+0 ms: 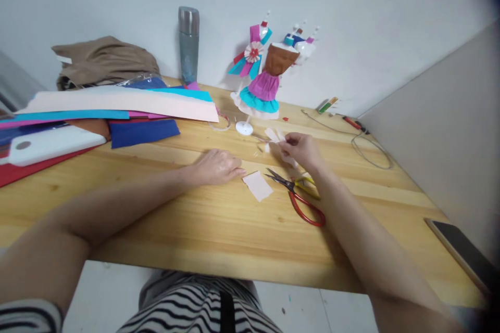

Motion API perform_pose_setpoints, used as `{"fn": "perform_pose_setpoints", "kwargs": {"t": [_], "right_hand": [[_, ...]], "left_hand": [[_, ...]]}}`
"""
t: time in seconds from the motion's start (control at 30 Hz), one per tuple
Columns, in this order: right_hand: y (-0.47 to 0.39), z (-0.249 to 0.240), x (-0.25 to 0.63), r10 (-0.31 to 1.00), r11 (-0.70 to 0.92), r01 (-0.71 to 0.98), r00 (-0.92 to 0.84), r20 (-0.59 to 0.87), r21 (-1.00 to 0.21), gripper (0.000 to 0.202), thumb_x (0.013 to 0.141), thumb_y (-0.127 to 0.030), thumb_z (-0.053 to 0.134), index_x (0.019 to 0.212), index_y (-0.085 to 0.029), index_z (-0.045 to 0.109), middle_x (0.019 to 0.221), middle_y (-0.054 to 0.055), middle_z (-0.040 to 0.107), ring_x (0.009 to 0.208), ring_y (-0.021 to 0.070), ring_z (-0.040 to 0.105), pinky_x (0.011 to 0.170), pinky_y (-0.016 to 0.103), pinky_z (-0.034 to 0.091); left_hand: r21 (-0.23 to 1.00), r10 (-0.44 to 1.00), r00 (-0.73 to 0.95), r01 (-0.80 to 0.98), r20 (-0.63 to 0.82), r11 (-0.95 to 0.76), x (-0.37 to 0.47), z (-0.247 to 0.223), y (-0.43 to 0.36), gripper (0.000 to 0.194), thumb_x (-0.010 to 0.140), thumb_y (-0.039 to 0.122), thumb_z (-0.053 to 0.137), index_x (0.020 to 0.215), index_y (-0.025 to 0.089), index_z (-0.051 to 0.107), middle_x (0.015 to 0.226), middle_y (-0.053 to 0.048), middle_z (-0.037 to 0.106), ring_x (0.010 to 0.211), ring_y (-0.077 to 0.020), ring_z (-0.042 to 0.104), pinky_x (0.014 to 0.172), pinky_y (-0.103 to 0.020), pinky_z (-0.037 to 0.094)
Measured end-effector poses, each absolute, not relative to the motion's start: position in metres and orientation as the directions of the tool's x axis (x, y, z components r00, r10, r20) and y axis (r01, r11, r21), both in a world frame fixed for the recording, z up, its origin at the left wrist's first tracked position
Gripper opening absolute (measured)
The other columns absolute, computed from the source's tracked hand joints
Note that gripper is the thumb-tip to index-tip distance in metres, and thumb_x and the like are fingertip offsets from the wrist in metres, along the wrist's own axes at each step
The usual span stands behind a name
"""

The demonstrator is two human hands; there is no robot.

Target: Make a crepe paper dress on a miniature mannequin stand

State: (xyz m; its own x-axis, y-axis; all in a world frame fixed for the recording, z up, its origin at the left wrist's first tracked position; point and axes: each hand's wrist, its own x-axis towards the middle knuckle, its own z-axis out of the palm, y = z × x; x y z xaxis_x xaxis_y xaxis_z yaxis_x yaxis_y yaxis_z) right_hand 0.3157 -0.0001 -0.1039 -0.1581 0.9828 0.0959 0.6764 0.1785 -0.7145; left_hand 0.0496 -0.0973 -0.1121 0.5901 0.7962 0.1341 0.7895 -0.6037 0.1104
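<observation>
My left hand [219, 166] lies palm down on the wooden table, holding nothing I can see, its thumb just left of a pale pink square of crepe paper [258, 186]. With thumb and fingertips my right hand [300, 148] pinches a pale pink crepe paper scrap [274, 135], partly hidden by the fingers. Below that hand, scissors [291, 186] with one red and one yellow handle lie with their blades slightly apart. Behind stands a small dress form [281, 57] in a brown bodice and a magenta, turquoise and pale pink ruffled skirt.
More small dress forms [254, 49] stand against the wall. Colored crepe paper sheets [117, 101], a white phone-like object [57, 144], a thermos [189, 44] and brown cloth [107, 60] are at left. At right lie a cable [367, 153] and a dark phone-like slab [463, 252].
</observation>
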Motion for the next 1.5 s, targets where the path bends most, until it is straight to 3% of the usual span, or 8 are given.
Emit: {"fn": "perform_pose_setpoints", "kwargs": {"t": [0.17,0.33,0.67,0.8,0.9,1.1,1.33,1.5], "right_hand": [[-0.004,-0.089,0.313,0.982,0.094,0.723,-0.18,-0.055,-0.685,0.042,0.078,-0.033,0.07,0.117,-0.017,0.066,0.057,0.001,0.065,0.049,0.0165,0.059,0.05,0.028,0.044],[-0.013,-0.083,0.297,0.956,0.28,0.743,-0.275,0.105,-0.607,0.028,0.083,-0.041,0.053,0.073,-0.02,0.068,0.064,0.005,0.068,0.054,0.0185,0.058,0.053,0.031,0.043],[-0.051,-0.078,0.271,0.82,0.459,0.662,-0.572,-0.004,-0.593,0.013,0.082,-0.034,0.06,0.078,-0.027,0.07,0.071,0.005,0.072,0.064,0.0249,0.063,0.064,0.039,0.049],[-0.035,-0.056,0.293,0.895,0.348,0.741,-0.446,-0.033,-0.574,0.017,0.081,-0.033,0.059,0.082,-0.022,0.071,0.073,0.005,0.072,0.061,0.0212,0.063,0.059,0.034,0.049],[-0.016,-0.04,0.316,0.982,0.165,0.894,-0.188,-0.015,-0.416,0.016,0.08,-0.025,0.058,0.088,-0.017,0.07,0.067,0.004,0.068,0.055,0.0168,0.063,0.06,0.03,0.048],[0.003,-0.058,0.323,0.945,0.182,0.922,-0.26,-0.199,-0.341,0.002,0.072,-0.016,0.069,0.07,-0.017,0.067,0.068,0.005,0.07,0.065,0.0173,0.062,0.061,0.028,0.044],[0.01,-0.065,0.326,0.897,0.25,0.895,-0.358,-0.259,-0.37,0.008,0.071,-0.019,0.07,0.066,-0.018,0.063,0.064,0.001,0.063,0.064,0.0154,0.054,0.059,0.028,0.039],[0.015,-0.05,0.344,0.898,0.236,0.755,-0.41,-0.16,-0.611,0.006,0.079,-0.025,0.062,0.075,-0.023,0.059,0.077,0.006,0.07,0.074,0.0208,0.063,0.067,0.032,0.048]], "left_hand": [[0.127,0.873,0.456,0.869,0.17,-0.479,0.039,-0.11,-0.088,0.042,0.102,0.038,0.037,0.09,0.016,0.071,0.09,-0.011,0.073,0.087,-0.0239,0.068,0.068,-0.03,0.045],[0.17,0.947,0.202,0.954,0.249,-0.248,0.016,-0.112,-0.069,0.028,0.1,0.026,0.042,0.098,0.015,0.068,0.098,-0.011,0.071,0.095,-0.0241,0.065,0.076,-0.032,0.048],[0.098,0.825,0.176,0.959,0.537,-0.267,-0.015,-0.122,-0.044,0.033,0.097,0.034,0.05,0.083,0.015,0.074,0.089,-0.011,0.071,0.104,-0.0281,0.057,0.092,-0.043,0.044],[0.103,0.783,0.207,0.94,0.587,-0.325,-0.015,-0.133,-0.04,0.035,0.098,0.035,0.048,0.088,0.017,0.077,0.105,-0.011,0.072,0.119,-0.0302,0.053,0.101,-0.046,0.041],[0.092,0.786,0.256,0.926,0.563,-0.367,-0.013,-0.136,-0.039,0.037,0.098,0.032,0.044,0.09,0.016,0.077,0.107,-0.011,0.072,0.121,-0.0298,0.053,0.104,-0.046,0.041],[0.132,0.801,0.27,0.909,0.534,-0.394,-0.014,-0.138,-0.034,0.044,0.1,0.033,0.038,0.088,0.012,0.074,0.102,-0.013,0.073,0.115,-0.0289,0.055,0.104,-0.047,0.042],[0.129,0.784,0.321,0.884,0.531,-0.45,-0.018,-0.142,-0.024,0.044,0.099,0.035,0.037,0.084,0.016,0.073,0.096,-0.01,0.074,0.111,-0.0272,0.059,0.105,-0.046,0.044],[0.116,0.795,0.338,0.885,0.504,-0.45,-0.017,-0.14,-0.023,0.038,0.098,0.032,0.038,0.085,0.016,0.07,0.096,-0.009,0.073,0.109,-0.0255,0.06,0.104,-0.044,0.045]]}}
